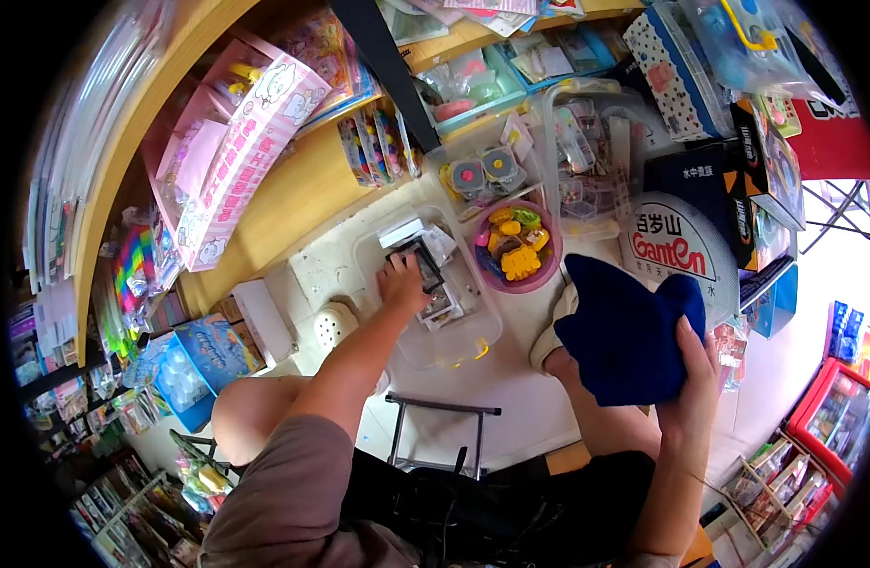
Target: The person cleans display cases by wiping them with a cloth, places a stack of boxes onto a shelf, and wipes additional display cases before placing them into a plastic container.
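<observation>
My left hand reaches down into a clear plastic bin on the floor. Its fingers curl over a small black-framed box, and part of that box is hidden under them. White boxes and other small packaged items lie around it in the bin. On the right, my right hand grips a dark blue cloth by its lower right edge, with the thumb in front. The cloth hangs above my knee, its upper edge coming to points.
A pink bowl of yellow toys stands right of the bin. Behind it are more clear bins. A pink display box sits on the wooden shelf at left. A Ganten carton stands at right; a folding stool is between my legs.
</observation>
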A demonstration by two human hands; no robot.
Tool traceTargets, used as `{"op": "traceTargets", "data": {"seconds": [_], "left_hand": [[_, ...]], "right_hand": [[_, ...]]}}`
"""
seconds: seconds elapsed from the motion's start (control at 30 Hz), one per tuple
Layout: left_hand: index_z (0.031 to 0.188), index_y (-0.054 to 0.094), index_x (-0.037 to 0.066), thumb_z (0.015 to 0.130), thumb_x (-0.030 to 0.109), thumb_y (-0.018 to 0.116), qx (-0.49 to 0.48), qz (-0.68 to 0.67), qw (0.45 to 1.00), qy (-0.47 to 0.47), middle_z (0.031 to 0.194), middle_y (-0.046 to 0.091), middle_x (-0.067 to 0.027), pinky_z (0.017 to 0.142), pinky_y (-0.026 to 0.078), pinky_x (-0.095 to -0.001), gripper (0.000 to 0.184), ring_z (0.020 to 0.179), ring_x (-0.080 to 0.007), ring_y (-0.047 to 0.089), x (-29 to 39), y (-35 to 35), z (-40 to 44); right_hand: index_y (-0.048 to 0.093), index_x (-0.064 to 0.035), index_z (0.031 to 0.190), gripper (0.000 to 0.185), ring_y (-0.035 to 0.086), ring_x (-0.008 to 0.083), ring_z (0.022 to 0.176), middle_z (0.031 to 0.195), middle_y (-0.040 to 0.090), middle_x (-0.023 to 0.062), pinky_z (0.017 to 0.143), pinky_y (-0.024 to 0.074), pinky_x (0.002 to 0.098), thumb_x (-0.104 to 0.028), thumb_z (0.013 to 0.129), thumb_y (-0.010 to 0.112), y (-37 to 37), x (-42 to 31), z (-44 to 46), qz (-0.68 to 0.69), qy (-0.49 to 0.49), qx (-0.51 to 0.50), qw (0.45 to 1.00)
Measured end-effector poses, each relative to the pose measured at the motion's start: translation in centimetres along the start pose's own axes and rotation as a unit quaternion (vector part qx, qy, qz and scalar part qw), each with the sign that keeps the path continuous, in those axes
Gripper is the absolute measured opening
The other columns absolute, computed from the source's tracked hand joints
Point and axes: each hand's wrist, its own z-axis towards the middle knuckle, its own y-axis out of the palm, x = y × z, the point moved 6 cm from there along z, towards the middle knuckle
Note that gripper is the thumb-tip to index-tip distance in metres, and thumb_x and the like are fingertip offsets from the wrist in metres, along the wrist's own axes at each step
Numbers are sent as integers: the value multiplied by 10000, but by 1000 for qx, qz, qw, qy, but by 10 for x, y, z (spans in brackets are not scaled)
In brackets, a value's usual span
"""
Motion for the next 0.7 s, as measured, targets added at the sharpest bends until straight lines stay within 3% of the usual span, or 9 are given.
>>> {"op": "traceTargets", "data": {"seconds": [0.07, 0.2, 0.23, 0.3, 0.37, 0.43, 0.63, 0.7], "left_hand": [[1337, 276, 8, 563, 453, 804, 35, -32, 999, 4, 1225, 436, -185, 943, 373, -423, 1037, 1122, -315, 450, 0, 0, -10], [1300, 314, 67, 634, 472, 758, 6, -285, 958, -10, 1045, 576, -143, 742, 452, -369, 897, 927, -252, 575, -10, 19, 4], [1275, 356, 79, 667, 454, 744, -77, -442, 894, -18, 1068, 581, -121, 730, 464, -376, 814, 919, -243, 585, -6, 10, -3], [1226, 439, 102, 732, 419, 717, -236, -700, 674, -21, 1115, 590, -77, 706, 487, -390, 649, 902, -226, 605, 10, -20, -25], [1209, 520, 134, 820, 478, 583, -337, -788, 512, 66, 1180, 579, -58, 798, 462, -418, 523, 995, -222, 572, 22, -69, -62], [1276, 483, 137, 804, 555, 538, -372, -826, 405, 124, 1243, 546, -104, 869, 433, -442, 633, 1099, -259, 526, 28, -117, -98], [1376, 392, 129, 743, 639, 530, -329, -839, 378, 214, 1365, 434, -175, 930, 393, -477, 825, 1210, -329, 453, 7, -203, -179], [1380, 377, 106, 749, 620, 536, -336, -840, 346, 246, 1356, 435, -188, 948, 386, -495, 829, 1209, -342, 453, -1, -217, -196]], "right_hand": [[508, -12, 1212, 388, 609, 188, 945, 1054, 619, 99, 848, 492, 308, -180, 877, 609, 1, 0, 4, 3, 0, 6, 1000], [522, -10, 1212, 386, 608, 188, 966, 1073, 621, 98, 862, 483, 306, -178, 877, 616, 3, 2, 14, 23, -27, -28, 999], [523, -9, 1206, 379, 604, 177, 958, 1066, 620, 90, 856, 480, 298, -167, 875, 619, 7, 3, 15, 31, -21, -46, 998], [526, -7, 1194, 366, 597, 155, 941, 1051, 617, 75, 844, 473, 284, -145, 869, 626, 15, 1, 15, 48, -13, -83, 995], [545, -4, 1136, 318, 601, 148, 905, 1012, 624, 74, 817, 477, 274, -147, 866, 631, 27, -3, 10, 43, -24, -106, 993], [549, -2, 1114, 306, 603, 146, 887, 996, 625, 74, 807, 479, 273, -151, 862, 637, 39, -4, 3, 42, -41, -125, 990], [474, 19, 1191, 461, 572, 169, 957, 1056, 588, 89, 878, 449, 301, -146, 817, 687, 85, -5, -24, 28, -105, -185, 977], [466, 24, 1195, 472, 564, 168, 961, 1061, 582, 92, 880, 440, 298, -146, 815, 690, 100, -10, -40, 34, -98, -194, 976]]}}
